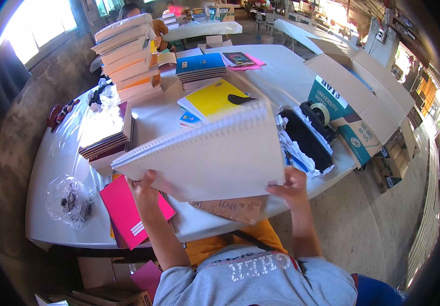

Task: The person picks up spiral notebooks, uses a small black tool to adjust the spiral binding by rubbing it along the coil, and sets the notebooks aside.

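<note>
A large white spiral notebook is held up in front of me, its coiled edge on the far side. My left hand grips its lower left corner, thumb on the page. At the lower right corner, my right hand pinches the edge. Whether it is one notebook or several together, I cannot tell. Beside my left forearm lie pink spiral notebooks. Under the white one, a brown cardboard piece with handwriting shows partly. Beyond it are a yellow notebook and a stack of blue spiral notebooks.
On the left stand a tall pile of notebooks, a dark-bound stack and a crumpled clear plastic bag. To the right are a tape dispenser, a black tray and an open carton. A person sits behind the pile.
</note>
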Action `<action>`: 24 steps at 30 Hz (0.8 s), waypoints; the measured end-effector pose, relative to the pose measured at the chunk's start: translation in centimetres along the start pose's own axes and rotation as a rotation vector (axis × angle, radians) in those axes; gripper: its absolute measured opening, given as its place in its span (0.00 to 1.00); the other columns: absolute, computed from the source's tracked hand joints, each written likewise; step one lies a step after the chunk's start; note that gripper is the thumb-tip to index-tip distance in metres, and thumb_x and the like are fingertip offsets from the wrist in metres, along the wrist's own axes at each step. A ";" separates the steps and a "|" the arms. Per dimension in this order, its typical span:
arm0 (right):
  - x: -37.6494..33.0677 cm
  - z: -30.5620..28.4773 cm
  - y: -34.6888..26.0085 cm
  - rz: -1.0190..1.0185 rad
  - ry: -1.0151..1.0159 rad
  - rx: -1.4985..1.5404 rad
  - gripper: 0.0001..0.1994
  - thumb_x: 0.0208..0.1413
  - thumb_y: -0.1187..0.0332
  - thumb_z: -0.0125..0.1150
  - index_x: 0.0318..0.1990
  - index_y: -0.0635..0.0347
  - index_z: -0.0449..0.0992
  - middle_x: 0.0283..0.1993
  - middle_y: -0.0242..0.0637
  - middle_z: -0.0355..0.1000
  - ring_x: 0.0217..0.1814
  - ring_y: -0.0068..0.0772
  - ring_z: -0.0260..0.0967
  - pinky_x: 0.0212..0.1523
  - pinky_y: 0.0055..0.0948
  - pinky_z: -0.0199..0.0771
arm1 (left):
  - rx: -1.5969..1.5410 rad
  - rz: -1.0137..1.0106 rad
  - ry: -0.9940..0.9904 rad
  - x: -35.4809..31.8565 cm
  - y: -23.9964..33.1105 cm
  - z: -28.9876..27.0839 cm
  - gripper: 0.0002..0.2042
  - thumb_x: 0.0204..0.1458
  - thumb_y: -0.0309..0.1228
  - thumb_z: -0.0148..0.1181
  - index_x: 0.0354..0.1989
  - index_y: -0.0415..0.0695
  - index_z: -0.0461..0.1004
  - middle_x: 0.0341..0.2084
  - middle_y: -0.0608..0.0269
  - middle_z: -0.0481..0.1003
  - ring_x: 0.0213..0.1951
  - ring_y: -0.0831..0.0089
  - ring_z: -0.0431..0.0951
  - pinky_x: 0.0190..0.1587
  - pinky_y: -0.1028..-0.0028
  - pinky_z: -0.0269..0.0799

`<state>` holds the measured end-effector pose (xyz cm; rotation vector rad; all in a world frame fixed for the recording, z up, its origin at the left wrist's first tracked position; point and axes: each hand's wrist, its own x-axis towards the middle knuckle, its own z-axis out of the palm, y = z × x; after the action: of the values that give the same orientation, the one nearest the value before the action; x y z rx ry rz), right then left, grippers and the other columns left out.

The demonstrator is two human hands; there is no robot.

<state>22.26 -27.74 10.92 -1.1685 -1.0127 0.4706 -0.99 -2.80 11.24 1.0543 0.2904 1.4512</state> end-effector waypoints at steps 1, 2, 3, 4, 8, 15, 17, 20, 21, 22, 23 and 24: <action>-0.5 -0.5 -0.1 -0.006 -0.008 0.003 0.20 0.41 0.79 0.67 0.45 0.65 0.71 0.38 0.38 0.75 0.38 0.26 0.74 0.44 0.28 0.73 | 0.001 0.010 0.004 -0.1 0.1 -0.6 0.27 0.38 0.27 0.68 0.49 0.37 0.64 0.39 0.59 0.71 0.41 0.68 0.73 0.47 0.67 0.68; -0.9 -0.7 -0.5 0.021 -0.005 -0.058 0.20 0.42 0.79 0.67 0.45 0.65 0.70 0.37 0.38 0.75 0.38 0.27 0.74 0.43 0.27 0.73 | 0.028 -0.002 -0.040 -0.3 0.2 -1.1 0.26 0.38 0.24 0.67 0.48 0.37 0.64 0.38 0.58 0.72 0.39 0.67 0.74 0.44 0.66 0.70; -1.3 -0.7 -0.9 0.054 0.001 -0.121 0.20 0.43 0.78 0.66 0.46 0.65 0.69 0.37 0.38 0.76 0.38 0.28 0.74 0.43 0.26 0.72 | 0.055 -0.021 -0.082 -0.4 0.1 -1.6 0.25 0.38 0.21 0.65 0.47 0.38 0.64 0.38 0.58 0.72 0.36 0.67 0.74 0.41 0.64 0.72; -1.5 -0.2 -1.2 0.053 -0.007 -0.120 0.20 0.43 0.78 0.66 0.46 0.65 0.69 0.37 0.38 0.76 0.38 0.28 0.74 0.43 0.26 0.72 | 0.057 -0.016 -0.076 -0.7 -0.3 -1.6 0.25 0.38 0.21 0.65 0.47 0.38 0.64 0.38 0.58 0.72 0.36 0.67 0.74 0.41 0.64 0.72; -2.2 2.4 -2.0 0.092 -0.127 -0.441 0.20 0.46 0.78 0.60 0.48 0.65 0.63 0.37 0.40 0.73 0.41 0.30 0.72 0.43 0.24 0.69 | -0.075 0.041 -0.486 -0.5 -1.5 -1.3 0.09 0.34 0.14 0.62 0.24 0.38 0.72 0.20 0.59 0.73 0.27 0.69 0.75 0.30 0.72 0.73; -5.8 3.6 8.6 0.071 0.062 -0.346 0.18 0.44 0.76 0.59 0.46 0.67 0.67 0.38 0.38 0.68 0.40 0.30 0.68 0.43 0.24 0.66 | 0.217 -0.296 -0.248 -4.9 -5.2 -2.6 0.13 0.25 0.14 0.70 0.19 0.40 0.72 0.19 0.63 0.74 0.26 0.75 0.74 0.29 0.76 0.70; -5.0 3.4 8.8 0.233 0.119 -0.263 0.14 0.41 0.75 0.60 0.39 0.68 0.72 0.35 0.38 0.73 0.36 0.28 0.71 0.39 0.25 0.69 | 0.309 -0.214 -0.212 -5.1 -6.6 -3.5 0.13 0.26 0.16 0.72 0.22 0.38 0.75 0.23 0.62 0.77 0.27 0.77 0.75 0.31 0.76 0.72; -2.5 1.2 8.5 0.278 0.257 -0.220 0.12 0.38 0.75 0.61 0.35 0.67 0.76 0.32 0.36 0.75 0.33 0.27 0.72 0.35 0.24 0.71 | 0.267 -0.327 -0.275 -4.6 -5.3 1.2 0.14 0.26 0.17 0.73 0.25 0.37 0.77 0.24 0.62 0.78 0.28 0.76 0.77 0.32 0.75 0.74; -2.0 0.2 8.6 0.271 0.259 -0.217 0.12 0.38 0.75 0.61 0.35 0.67 0.76 0.32 0.36 0.75 0.33 0.27 0.72 0.35 0.24 0.71 | 0.267 -0.317 -0.368 -4.4 -5.5 1.6 0.15 0.27 0.16 0.72 0.28 0.36 0.77 0.26 0.60 0.78 0.29 0.74 0.78 0.33 0.74 0.75; -1.8 -0.9 8.8 0.260 0.207 -0.166 0.14 0.37 0.76 0.60 0.36 0.67 0.75 0.33 0.35 0.75 0.34 0.26 0.72 0.36 0.24 0.71 | 0.265 -0.317 -0.369 -4.6 -6.0 1.3 0.15 0.27 0.16 0.72 0.28 0.36 0.77 0.26 0.60 0.78 0.29 0.74 0.78 0.33 0.74 0.75; -1.6 -1.6 8.8 0.248 0.155 -0.116 0.16 0.36 0.77 0.60 0.38 0.66 0.75 0.34 0.34 0.75 0.35 0.25 0.72 0.36 0.24 0.71 | 0.261 -0.370 -0.372 -4.9 -6.9 0.7 0.15 0.28 0.16 0.71 0.28 0.36 0.77 0.26 0.60 0.78 0.29 0.74 0.78 0.34 0.74 0.75; -2.0 -1.6 9.0 0.252 0.165 -0.115 0.16 0.36 0.77 0.60 0.38 0.66 0.75 0.34 0.34 0.75 0.35 0.25 0.72 0.36 0.24 0.71 | 0.260 -0.429 -0.380 -5.1 -7.1 0.8 0.14 0.29 0.15 0.71 0.29 0.36 0.77 0.27 0.59 0.79 0.30 0.74 0.78 0.34 0.74 0.75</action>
<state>24.22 -26.82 1.84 -1.4225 -0.7611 0.5095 3.37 -6.19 4.41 1.3561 0.4088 0.8241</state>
